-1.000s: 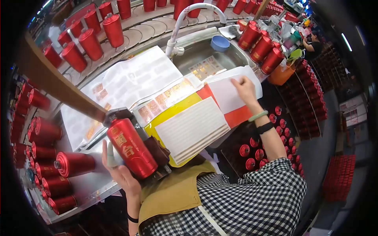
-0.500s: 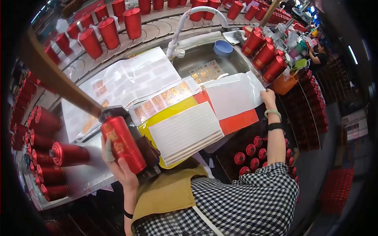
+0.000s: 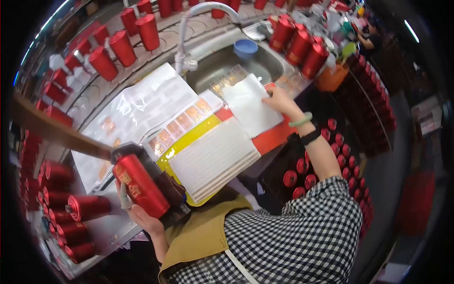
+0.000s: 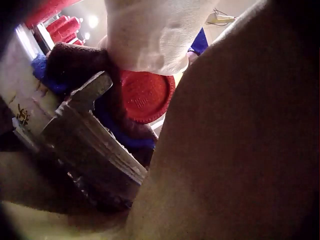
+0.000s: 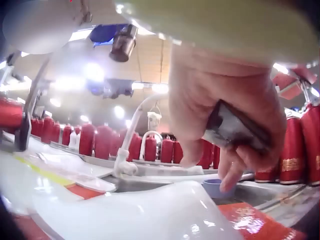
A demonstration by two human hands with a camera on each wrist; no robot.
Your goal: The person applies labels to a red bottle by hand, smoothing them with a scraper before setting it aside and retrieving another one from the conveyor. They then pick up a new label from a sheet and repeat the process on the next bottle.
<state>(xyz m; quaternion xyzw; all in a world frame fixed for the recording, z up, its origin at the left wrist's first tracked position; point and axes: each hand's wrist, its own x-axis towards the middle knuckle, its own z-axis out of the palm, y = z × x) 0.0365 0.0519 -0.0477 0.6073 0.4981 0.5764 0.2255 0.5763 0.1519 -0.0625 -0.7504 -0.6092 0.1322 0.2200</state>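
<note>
In the head view a red metal bottle point(image 3: 142, 187) with gold lettering lies tilted in a dark holder point(image 3: 125, 150). My left hand point(image 3: 143, 218) rests along its side with fingers fairly straight. The left wrist view shows the bottle's round red base point(image 4: 147, 97) beside the holder's worn bar point(image 4: 100, 135). My right hand point(image 3: 282, 103) is at the right edge of a white glossy sheet point(image 3: 249, 105), thumb and forefinger apart in the right wrist view. Its other fingers curl round a small grey-black flat piece point(image 5: 235, 127) in the palm. Red material point(image 3: 274, 137) shows under the sheet.
A ribbed white pad point(image 3: 213, 156) lies on yellow material, by a strip of gold decals point(image 3: 179, 125). Behind are a sink point(image 3: 265, 64) with a blue bowl point(image 3: 245, 47) and white tap point(image 3: 183, 47). Red bottles crowd both sides; a wooden post point(image 3: 56, 125) reaches the holder.
My right hand pulled out to the sheet's right corner, then came back left over it. The white sheet has shifted left and turned, baring red at its right. The left hand stays by the bottle.
</note>
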